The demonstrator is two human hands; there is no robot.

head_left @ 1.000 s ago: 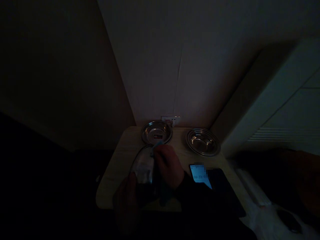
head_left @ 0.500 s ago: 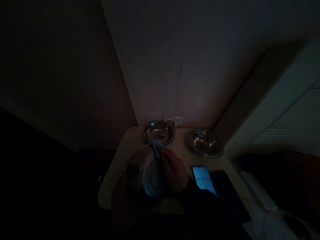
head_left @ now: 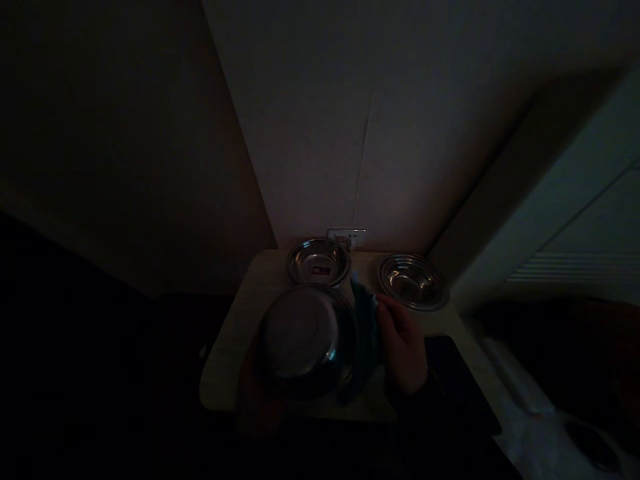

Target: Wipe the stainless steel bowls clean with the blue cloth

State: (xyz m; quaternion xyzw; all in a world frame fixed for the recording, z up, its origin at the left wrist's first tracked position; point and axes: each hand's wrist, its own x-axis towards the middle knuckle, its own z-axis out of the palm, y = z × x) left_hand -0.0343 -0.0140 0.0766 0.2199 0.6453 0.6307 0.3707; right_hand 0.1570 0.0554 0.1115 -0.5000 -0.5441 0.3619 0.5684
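The scene is very dark. My left hand (head_left: 257,400) grips the near edge of a steel bowl (head_left: 305,340), which is turned so that its rounded outer side faces me, above a small pale table (head_left: 230,360). My right hand (head_left: 403,343) is closed on a blue cloth (head_left: 364,330) that lies against the bowl's right side. Behind, two more steel bowls rest on the table: one with a small label inside (head_left: 319,262) at the back middle, one (head_left: 413,282) at the back right.
A dark phone (head_left: 453,373) lies on the table's right part, half under my right wrist. A wall socket (head_left: 346,236) sits just above the table's far edge. White furniture (head_left: 560,233) stands to the right, white bedding (head_left: 540,433) at the lower right.
The bowl has turned from edge-on to showing its full outer side. My right hand with the cloth has moved from the bowl's top to its right side. It now hides the lit phone screen.
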